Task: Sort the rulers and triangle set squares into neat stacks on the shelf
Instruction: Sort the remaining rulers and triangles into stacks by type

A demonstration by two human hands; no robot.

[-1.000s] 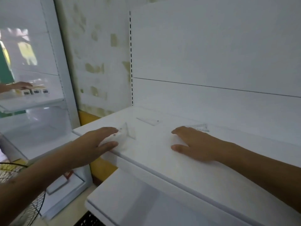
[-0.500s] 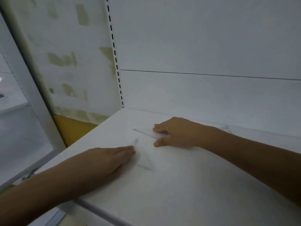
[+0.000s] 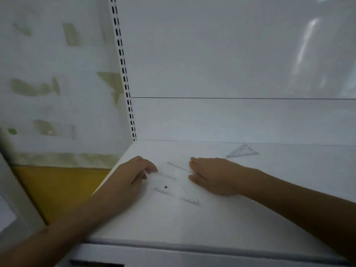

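The left hand (image 3: 133, 177) seems to pinch a ruler (image 3: 176, 186) running rightward; the right hand (image 3: 212, 175), flat, touches another ruler (image 3: 179, 167).

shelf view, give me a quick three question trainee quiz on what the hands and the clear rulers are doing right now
1. True or false: the clear plastic triangle set square near the back of the white shelf is being touched by a hand.
2. Which hand has its fingers curled onto the clear plastic ruler with the black dot? A. left hand B. right hand C. neither
3. Fill in: the right hand's fingertips rest at the end of a thin clear ____ lying flat on the shelf.

Key: 1 false; 2 A; 3 ruler
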